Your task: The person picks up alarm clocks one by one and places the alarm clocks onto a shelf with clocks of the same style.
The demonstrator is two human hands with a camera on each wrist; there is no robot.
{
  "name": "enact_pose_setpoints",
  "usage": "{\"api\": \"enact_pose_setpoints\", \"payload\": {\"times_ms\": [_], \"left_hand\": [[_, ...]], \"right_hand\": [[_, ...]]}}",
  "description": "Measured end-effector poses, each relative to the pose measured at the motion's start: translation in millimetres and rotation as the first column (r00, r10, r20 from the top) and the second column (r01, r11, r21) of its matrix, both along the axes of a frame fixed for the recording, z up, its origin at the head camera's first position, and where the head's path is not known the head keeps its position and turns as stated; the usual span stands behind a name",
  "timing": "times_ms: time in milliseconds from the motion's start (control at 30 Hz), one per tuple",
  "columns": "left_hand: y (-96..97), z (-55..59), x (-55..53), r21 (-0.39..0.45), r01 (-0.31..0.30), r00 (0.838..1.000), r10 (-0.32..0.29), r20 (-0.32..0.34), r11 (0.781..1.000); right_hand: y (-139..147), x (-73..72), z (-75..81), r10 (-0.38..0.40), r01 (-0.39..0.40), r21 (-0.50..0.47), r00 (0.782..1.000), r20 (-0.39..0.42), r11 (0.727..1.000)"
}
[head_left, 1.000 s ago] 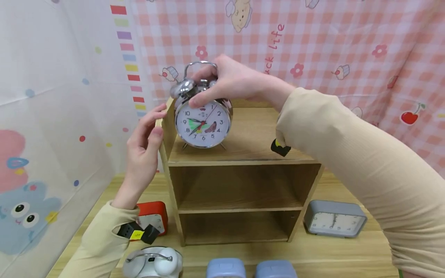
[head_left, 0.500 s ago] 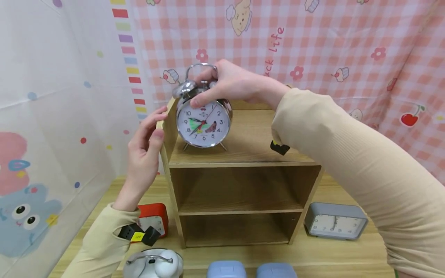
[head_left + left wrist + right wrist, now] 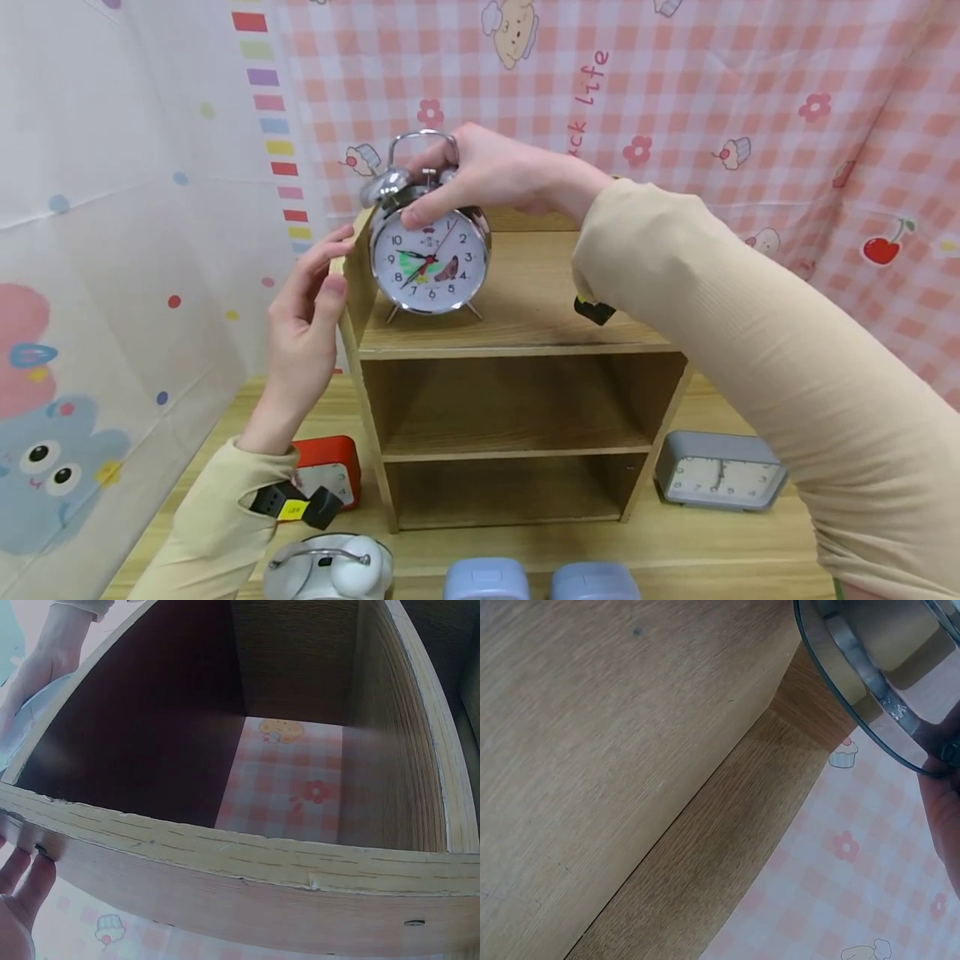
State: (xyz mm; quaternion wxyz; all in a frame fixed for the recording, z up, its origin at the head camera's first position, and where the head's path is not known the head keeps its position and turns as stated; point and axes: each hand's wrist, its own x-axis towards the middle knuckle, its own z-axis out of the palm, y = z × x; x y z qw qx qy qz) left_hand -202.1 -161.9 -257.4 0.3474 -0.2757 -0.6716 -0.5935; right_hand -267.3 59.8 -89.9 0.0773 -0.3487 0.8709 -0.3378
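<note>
A silver twin-bell alarm clock (image 3: 431, 271) with a white face stands on the top board of a wooden shelf unit (image 3: 517, 350), close to its left side panel. My right hand (image 3: 487, 171) grips the clock's top from the right, thumb on the front and fingers behind by the handle. The clock's metal case (image 3: 900, 667) fills the upper right of the right wrist view. My left hand (image 3: 303, 321) touches the left panel's edge, fingers extended; in the left wrist view its fingers (image 3: 34, 889) rest against the panel's outer face.
A red clock (image 3: 341, 467) stands left of the shelf, partly behind my left wrist, and a grey clock (image 3: 720, 471) to its right. In front are a white twin-bell clock (image 3: 330, 571) and two blue rounded objects (image 3: 487, 579). Patterned cloth hangs behind.
The head view shifts slightly; the clock and both hands keep their places against the shelf.
</note>
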Motion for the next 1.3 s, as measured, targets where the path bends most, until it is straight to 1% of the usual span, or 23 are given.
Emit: {"api": "enact_pose_setpoints", "payload": {"times_ms": [233, 500, 867, 1000, 1300], "left_hand": [[-0.2, 1.9, 3.1, -0.001, 0.002, 1.000, -0.002, 0.000, 1.000], [-1.1, 2.9, 2.1, -0.004, 0.016, 1.000, -0.016, -0.003, 1.000], [-3.0, -0.3, -1.5, -0.012, 0.017, 1.000, -0.017, -0.001, 1.000], [-1.9, -0.2, -2.2, -0.016, 0.013, 1.000, -0.013, -0.006, 1.000], [-2.8, -0.9, -1.6, 0.005, 0.022, 1.000, -0.022, 0.015, 1.000]], "right_hand": [[-2.7, -0.7, 1.4, 0.007, -0.007, -0.002, 1.000, 0.027, 1.000], [-3.1, -0.7, 2.2, 0.010, -0.010, -0.008, 0.999, 0.034, 1.000], [-2.2, -2.2, 0.7, 0.011, -0.011, -0.006, 0.999, 0.044, 1.000], [-0.5, -3.0, 0.4, 0.020, -0.020, -0.012, 0.999, 0.037, 1.000], [2.1, -2.7, 1.0, 0.068, -0.068, -0.022, 0.998, 0.019, 0.997]]}}
